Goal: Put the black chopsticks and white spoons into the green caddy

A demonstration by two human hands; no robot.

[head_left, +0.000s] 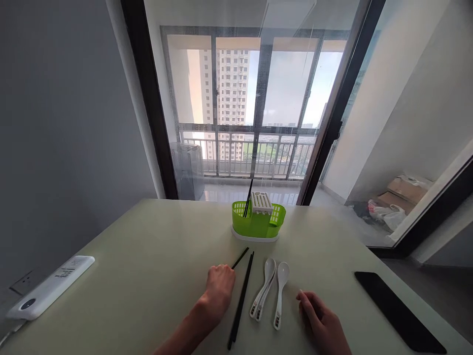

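Note:
My left hand (220, 287) is closed on the table with a black chopstick (241, 258) sticking out from its fingers; whether a second one lies in the grip I cannot tell. Just right of it, a pair of black chopsticks (242, 298) lies slanted on the table. White spoons with printed handles lie beside these: an overlapping group (266, 281) and a single spoon (281, 291). To the right of the spoons rests my right hand (320, 318), fingers curled in and thumb against them, nothing showing between. Behind, a green cutlery basket (254, 226) holds upright black chopsticks (248, 198).
A white slotted piece (261, 202) sits on the basket's top. On the pale table (166, 246), a white power strip (51, 286) lies at the left edge and a flat black object (399, 310) at the right. Glass doors stand beyond the far edge.

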